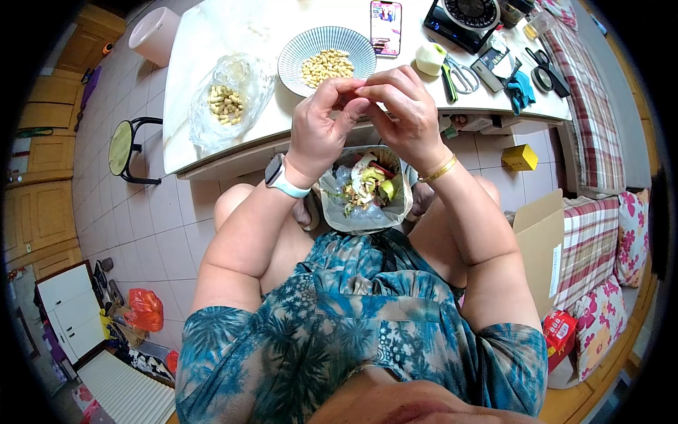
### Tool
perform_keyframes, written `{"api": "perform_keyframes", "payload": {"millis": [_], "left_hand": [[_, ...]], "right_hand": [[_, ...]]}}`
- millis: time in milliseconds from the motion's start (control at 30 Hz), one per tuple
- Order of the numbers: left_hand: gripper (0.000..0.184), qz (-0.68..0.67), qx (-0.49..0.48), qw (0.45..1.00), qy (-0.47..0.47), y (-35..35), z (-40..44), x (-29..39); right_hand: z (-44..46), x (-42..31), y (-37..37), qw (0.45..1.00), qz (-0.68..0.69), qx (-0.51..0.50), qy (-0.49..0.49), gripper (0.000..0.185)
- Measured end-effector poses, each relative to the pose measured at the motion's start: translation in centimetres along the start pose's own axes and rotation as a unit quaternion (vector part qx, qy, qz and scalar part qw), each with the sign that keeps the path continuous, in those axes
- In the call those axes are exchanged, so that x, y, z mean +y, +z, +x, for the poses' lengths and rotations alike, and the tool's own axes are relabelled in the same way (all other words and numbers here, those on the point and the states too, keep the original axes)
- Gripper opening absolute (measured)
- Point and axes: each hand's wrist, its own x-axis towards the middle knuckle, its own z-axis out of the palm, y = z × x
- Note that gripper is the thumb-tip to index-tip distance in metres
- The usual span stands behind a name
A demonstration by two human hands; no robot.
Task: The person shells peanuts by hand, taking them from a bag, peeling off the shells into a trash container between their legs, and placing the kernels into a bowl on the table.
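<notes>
Head camera view: both hands met in the upper middle of the frame, left hand (326, 126) and right hand (408, 109) with fingertips pinched narrowly together; I couldn't tell what, if anything, was between them. Just above sat a striped bowl (291, 58) of pale peanuts (328, 65), and left of it a clear plastic bag (256, 76) with more nuts (226, 104), both on the white table (205, 35). A phone (386, 28) lay at top centre, scissors (464, 79) farther right. Below the hands, a lined bin (339, 222) held scraps. A round stool (121, 148) stood on the tiled floor (155, 240) at left; a plaid-covered seat (586, 240) ran down the right, beside an open cardboard box (534, 247).
</notes>
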Motion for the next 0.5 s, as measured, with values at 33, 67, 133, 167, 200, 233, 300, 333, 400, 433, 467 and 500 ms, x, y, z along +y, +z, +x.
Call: {"api": "perform_keyframes", "payload": {"millis": [33,67,133,167,200,233,300,333,400,433,467,500], "left_hand": [[0.03,0.0,0.0,1.0,0.0,-0.1,0.0,0.3],[0.031,0.021,0.001,1.0,0.009,-0.1,0.0,0.5],[0.033,0.043,0.002,0.999,0.018,-0.2,0.0,0.8],[0.033,0.047,0.002,0.999,0.026,-0.2,0.1,0.9],[0.034,0.052,0.003,0.998,0.034,-0.2,0.1,0.9],[0.034,0.052,0.002,0.998,0.033,-0.2,0.1,1.0],[0.034,0.062,0.01,0.996,0.057,-0.1,0.1,1.1],[0.034,0.061,0.01,0.997,0.056,-0.2,0.1,1.2],[0.034,0.067,0.009,0.995,0.066,-0.2,0.0,1.5],[0.034,0.067,0.008,0.996,0.066,-0.3,0.0,1.6],[0.034,0.065,0.005,0.996,0.067,-0.3,-0.1,1.7],[0.034,0.064,0.002,0.996,0.069,-0.4,-0.2,1.8]], "right_hand": [[0.1,-0.2,-0.2,1.0,0.0,0.0,-0.004,0.023],[0.1,-0.3,-0.4,1.0,0.0,0.0,-0.009,0.023],[0.1,-0.4,-0.4,1.0,0.003,0.003,-0.01,0.023],[0.1,-0.5,-0.4,1.0,0.007,0.005,-0.012,0.023],[0.2,-0.5,-0.5,1.0,0.007,0.005,-0.012,0.023],[0.2,-0.6,-0.6,1.0,0.007,0.006,-0.015,0.024],[0.3,-0.8,-0.7,1.0,0.008,0.007,-0.016,0.024],[0.3,-0.9,-0.8,1.0,0.008,0.008,-0.018,0.024],[0.3,-1.1,-1.0,1.0,0.009,0.009,-0.019,0.024],[0.3,-1.2,-1.0,1.0,0.005,0.011,-0.026,0.025],[0.3,-1.2,-1.1,0.999,0.001,0.013,-0.033,0.025],[0.3,-1.3,-1.2,0.999,0.002,0.013,-0.031,0.025]]}}
